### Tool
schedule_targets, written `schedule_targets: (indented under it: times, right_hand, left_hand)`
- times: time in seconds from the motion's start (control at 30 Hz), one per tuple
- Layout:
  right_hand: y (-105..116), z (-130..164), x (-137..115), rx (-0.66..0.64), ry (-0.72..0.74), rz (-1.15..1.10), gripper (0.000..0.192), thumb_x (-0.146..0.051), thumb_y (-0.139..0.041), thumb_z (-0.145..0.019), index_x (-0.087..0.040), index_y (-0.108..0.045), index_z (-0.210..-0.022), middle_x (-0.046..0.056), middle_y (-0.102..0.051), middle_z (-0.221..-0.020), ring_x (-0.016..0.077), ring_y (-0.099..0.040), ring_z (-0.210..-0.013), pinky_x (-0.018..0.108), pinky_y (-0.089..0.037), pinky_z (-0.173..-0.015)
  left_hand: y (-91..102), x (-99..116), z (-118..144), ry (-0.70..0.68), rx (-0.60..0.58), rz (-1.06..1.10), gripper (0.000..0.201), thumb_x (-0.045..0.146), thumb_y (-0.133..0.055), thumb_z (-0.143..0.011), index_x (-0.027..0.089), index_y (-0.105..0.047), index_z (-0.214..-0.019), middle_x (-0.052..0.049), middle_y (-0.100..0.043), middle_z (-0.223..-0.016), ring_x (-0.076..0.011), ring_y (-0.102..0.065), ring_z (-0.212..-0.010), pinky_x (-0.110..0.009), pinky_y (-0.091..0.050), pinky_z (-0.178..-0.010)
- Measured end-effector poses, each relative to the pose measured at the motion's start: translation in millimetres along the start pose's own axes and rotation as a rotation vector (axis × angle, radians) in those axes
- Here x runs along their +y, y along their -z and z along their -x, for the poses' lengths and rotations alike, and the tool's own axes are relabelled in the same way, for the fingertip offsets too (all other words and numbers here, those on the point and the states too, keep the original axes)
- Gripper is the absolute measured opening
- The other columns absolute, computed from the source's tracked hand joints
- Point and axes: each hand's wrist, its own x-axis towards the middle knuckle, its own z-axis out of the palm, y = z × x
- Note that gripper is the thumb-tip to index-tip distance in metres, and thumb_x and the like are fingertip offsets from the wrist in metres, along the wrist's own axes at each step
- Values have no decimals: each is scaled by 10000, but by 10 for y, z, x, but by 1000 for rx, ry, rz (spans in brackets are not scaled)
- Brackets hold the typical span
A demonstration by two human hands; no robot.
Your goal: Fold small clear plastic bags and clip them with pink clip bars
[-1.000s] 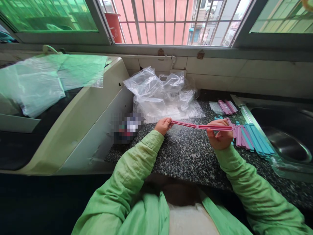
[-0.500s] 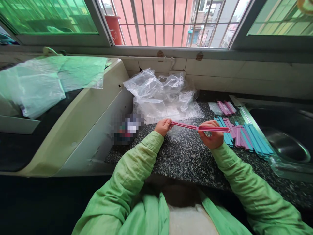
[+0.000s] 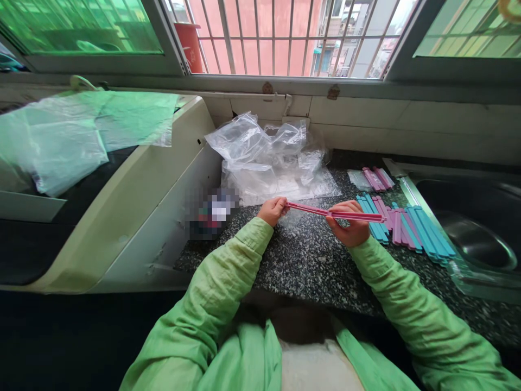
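A long pink bag sealing clip point(image 3: 307, 208) stretches between my hands above the dark speckled counter. My left hand point(image 3: 273, 210) pinches its left end between thumb and fingers. Further along, my right hand point(image 3: 349, 224) grips it near the middle, with the clip's right part reaching past the fingers. Just right of that hand lie several blue clips point(image 3: 431, 233) and pink clips point(image 3: 396, 227), side by side on the counter. Behind them is a small clear packet point(image 3: 359, 180) with more pink clips point(image 3: 374, 179) at it.
A heap of clear plastic bags point(image 3: 264, 157) lies against the tiled wall. On the left stands a large cream-coloured appliance point(image 3: 163, 179) draped with plastic sheets point(image 3: 89, 130). A metal sink point(image 3: 476, 239) is at the right. A blurred-out item point(image 3: 214, 214) sits beside the appliance.
My right hand has shifted slightly left along the pink clip, and the clip's right end sits a touch lower. My left hand stays in place.
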Motion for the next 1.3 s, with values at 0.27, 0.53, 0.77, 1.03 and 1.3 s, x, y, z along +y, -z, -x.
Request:
schedule_targets:
  times: [0.27, 0.53, 0.77, 1.03, 1.3]
  right_hand:
    - [2, 3, -6, -18, 6, 0, 108, -179, -634, -687, -208, -573, -771, 26, -626, -677, 168, -565, -651, 330, -481, -628]
    - [-2, 12, 4, -50, -28, 31, 54, -230, -618, -709, -211, -575, -735, 19, -638, -662, 157, -573, -616, 331, -480, -618]
    - [-3, 20, 13, -19, -24, 25, 58, -237, -624, -707, -212, -579, -731, 20, -638, -657, 158, -572, -615, 325, -477, -604]
    - [41, 13, 21, 72, -71, 85, 70, -218, -627, -711, -211, -582, -764, 18, -640, -680, 164, -588, -662, 321, -487, -624]
    - [-17, 21, 25, 79, -89, 103, 57, -236, -624, -725, -218, -579, -756, 20, -639, -672, 172, -588, -649, 337, -493, -616]
  left_hand:
    - [-2, 20, 8, -2, -6, -12, 488, 594, -578, -651, 144, -453, -510, 63, -388, -398, -34, -335, -380, -197, -238, -397]
    - [21, -5, -19, 64, -34, 43, 487, 608, -595, -615, 135, -489, -566, 65, -385, -410, -30, -295, -359, -210, -194, -378]
    - [64, -8, -22, -8, -116, 58, 469, 483, -753, -443, 131, -501, -624, 82, -406, -481, -28, -350, -447, -197, -250, -443]
    - [49, -12, -6, 4, -188, 47, 460, 493, -733, -478, 135, -479, -615, 70, -423, -495, -27, -342, -423, -201, -242, -425]
    - [-50, 113, 116, -19, -269, 104, 453, 501, -726, -507, 134, -482, -610, 58, -430, -514, -31, -353, -450, -196, -250, -436]
